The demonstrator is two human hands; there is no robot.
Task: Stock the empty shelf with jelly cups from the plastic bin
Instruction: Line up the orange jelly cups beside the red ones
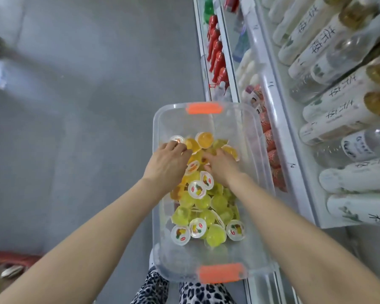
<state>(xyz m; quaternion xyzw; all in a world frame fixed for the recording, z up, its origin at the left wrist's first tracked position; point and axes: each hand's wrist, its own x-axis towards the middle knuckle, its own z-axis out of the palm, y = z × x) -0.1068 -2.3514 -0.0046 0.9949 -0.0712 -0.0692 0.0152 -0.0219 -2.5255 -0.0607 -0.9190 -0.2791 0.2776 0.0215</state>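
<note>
A clear plastic bin [160, 242] with orange latches stands on the floor below me, holding several yellow and orange jelly cups [215, 234] with white printed lids. Both my hands reach into its far half. My left hand [166, 163] lies over the pile with fingers curled around a white-lidded cup [177, 139] at the bin's left wall. My right hand [221, 166] lies palm down on the cups near the middle, its fingertips curled among them; what they hold is hidden.
White shelving [279, 137] runs along the right, stocked with red bottles [216, 51] far off, pink-patterned packs [272, 154] low down and white bottles [338, 99] higher up. Grey floor lies to the left. A red rimmed object [11, 257] sits at bottom left.
</note>
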